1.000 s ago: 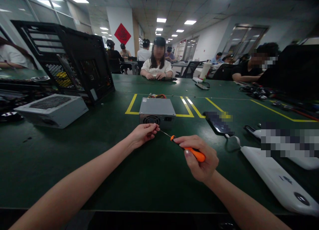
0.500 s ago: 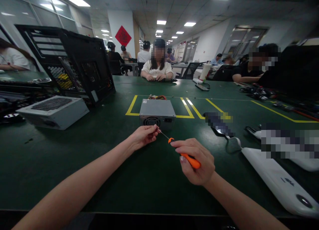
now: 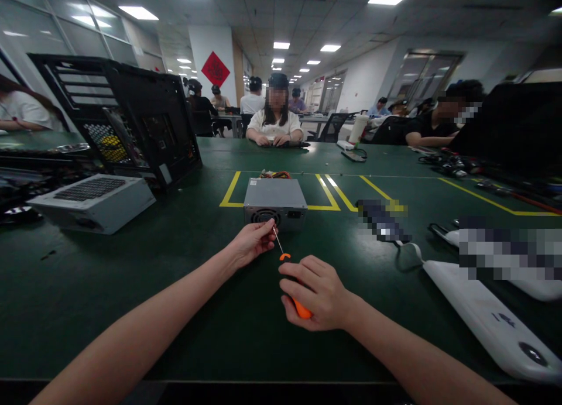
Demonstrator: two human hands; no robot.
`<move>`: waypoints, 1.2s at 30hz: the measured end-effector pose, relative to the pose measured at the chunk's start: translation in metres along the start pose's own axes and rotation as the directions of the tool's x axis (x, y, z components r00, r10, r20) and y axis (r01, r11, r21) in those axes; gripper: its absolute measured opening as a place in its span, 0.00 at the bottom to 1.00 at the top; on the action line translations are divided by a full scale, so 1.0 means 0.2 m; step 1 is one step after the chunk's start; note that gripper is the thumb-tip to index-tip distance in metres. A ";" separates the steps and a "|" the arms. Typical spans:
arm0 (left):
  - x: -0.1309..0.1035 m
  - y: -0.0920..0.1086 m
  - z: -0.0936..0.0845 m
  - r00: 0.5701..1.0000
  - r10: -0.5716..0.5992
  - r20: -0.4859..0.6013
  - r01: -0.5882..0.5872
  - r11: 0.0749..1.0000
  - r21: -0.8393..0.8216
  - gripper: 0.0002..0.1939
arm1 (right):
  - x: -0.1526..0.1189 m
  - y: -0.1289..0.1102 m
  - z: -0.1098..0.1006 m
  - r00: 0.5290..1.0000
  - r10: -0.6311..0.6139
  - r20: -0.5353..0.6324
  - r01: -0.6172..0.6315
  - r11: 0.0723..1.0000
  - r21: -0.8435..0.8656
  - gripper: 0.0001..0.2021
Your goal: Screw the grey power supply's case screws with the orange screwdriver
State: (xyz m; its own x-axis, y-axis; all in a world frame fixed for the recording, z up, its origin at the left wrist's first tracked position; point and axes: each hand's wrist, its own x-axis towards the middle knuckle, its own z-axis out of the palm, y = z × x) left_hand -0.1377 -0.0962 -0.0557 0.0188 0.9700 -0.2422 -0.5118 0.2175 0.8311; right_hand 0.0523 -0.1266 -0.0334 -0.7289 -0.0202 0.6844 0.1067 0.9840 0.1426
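A grey computer power supply (image 3: 281, 193) rests on the green table in front of me, with its fan grille and socket facing me. Just before it, my left hand (image 3: 253, 243) is closed in a pinch at the tip of the screwdriver; whatever is between the fingertips is too small to make out. My right hand (image 3: 320, 292) wraps round the orange and black handle of the screwdriver (image 3: 302, 309). The thin shaft points up and away to the left fingertips.
To the left stand a black computer case (image 3: 164, 124) and a second power supply (image 3: 94, 200). A phone (image 3: 381, 220), white power banks (image 3: 492, 320) and cables lie on the right. Yellow tape (image 3: 331, 194) marks the table. A person (image 3: 276, 121) sits across from me.
My right hand has moved left and toward me, bringing the screwdriver to a steeper angle. My left hand keeps its pinch at the tip, nearly in place.
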 end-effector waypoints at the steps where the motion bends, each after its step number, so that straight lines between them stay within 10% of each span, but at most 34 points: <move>1: 0.00 0.00 0.00 1.000 0.002 0.003 -0.002 1.000 0.004 0.09 | 0.00 0.00 0.00 1.000 -0.003 0.007 0.003 1.000 -0.009 0.05; 36: -0.01 0.01 -0.01 0.985 0.069 0.158 -0.088 0.989 0.118 0.17 | -0.04 0.10 0.03 0.967 0.216 -0.134 -0.227 0.970 -0.081 0.11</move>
State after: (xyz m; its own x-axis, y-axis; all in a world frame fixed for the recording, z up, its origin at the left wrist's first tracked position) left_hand -0.1415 -0.0982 -0.0541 0.1194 0.9876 -0.1022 -0.4065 0.1426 0.9025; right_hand 0.0559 -0.1061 -0.0411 -0.5916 0.1690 0.7883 0.3240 0.9452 0.0405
